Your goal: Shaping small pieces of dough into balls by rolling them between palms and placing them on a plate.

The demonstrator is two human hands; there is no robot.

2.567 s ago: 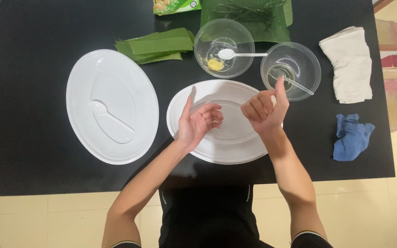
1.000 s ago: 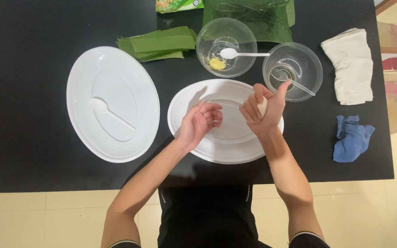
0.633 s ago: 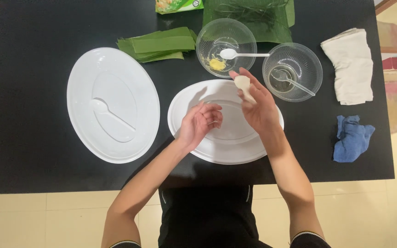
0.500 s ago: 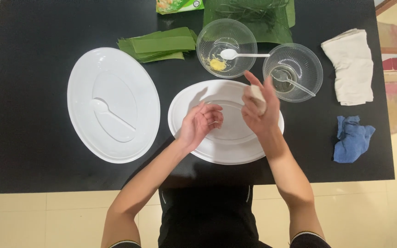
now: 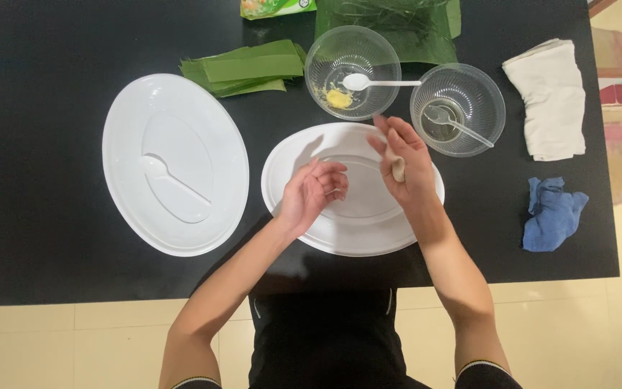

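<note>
My right hand (image 5: pixel 404 162) hovers over the right side of a white oval plate (image 5: pixel 340 230) and cups a small pale lump of dough (image 5: pixel 398 170) in its palm. My left hand (image 5: pixel 311 193) is over the plate's middle, fingers loosely curled, with nothing visible in it. Just beyond the plate stands a clear bowl (image 5: pixel 353 72) holding a bit of yellow filling (image 5: pixel 337 98) and a white spoon (image 5: pixel 376 82). A second clear bowl (image 5: pixel 458 109) with a clear spoon sits to the right of my right hand.
A larger white oval plate (image 5: pixel 174 162) with a white spoon (image 5: pixel 170 180) lies at the left. Folded green leaf strips (image 5: pixel 246 67) and more leaves (image 5: pixel 397 25) lie at the back. A white cloth (image 5: pixel 548 97) and a blue cloth (image 5: pixel 552 212) are at the right.
My right hand has turned and lowered over the plate, and the dough lump has gone from raised fingertips into its palm. My left hand has stayed almost still.
</note>
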